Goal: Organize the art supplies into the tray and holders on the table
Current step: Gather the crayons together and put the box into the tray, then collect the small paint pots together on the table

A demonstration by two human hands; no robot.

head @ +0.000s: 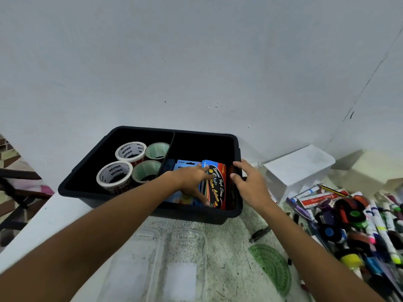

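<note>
At the back of a speckled table (226, 253), against a pale wall, sits a black plastic tray (150, 212) split by a divider into two compartments. In the left compartment stand four rolls of tape (130, 165), two white with black lettering and two pale green. In the right compartment stand several flat packs of art supplies on edge, among them a blue pack (185, 164) and a red and black pack of water colours (218, 188). The left hand (193, 182) reaches into this compartment, fingers spread and straight, pressing against the face of the packs. The right hand (250, 184) rests on the tray's right rim, fingers relaxed and apart, gripping nothing. To the right lies a heap of markers, pens and paint bottles (357, 227), beside a clear plastic box (298, 166). Nearer the camera lie a green protractor (272, 267) and two clear plastic holders (157, 264).
</note>
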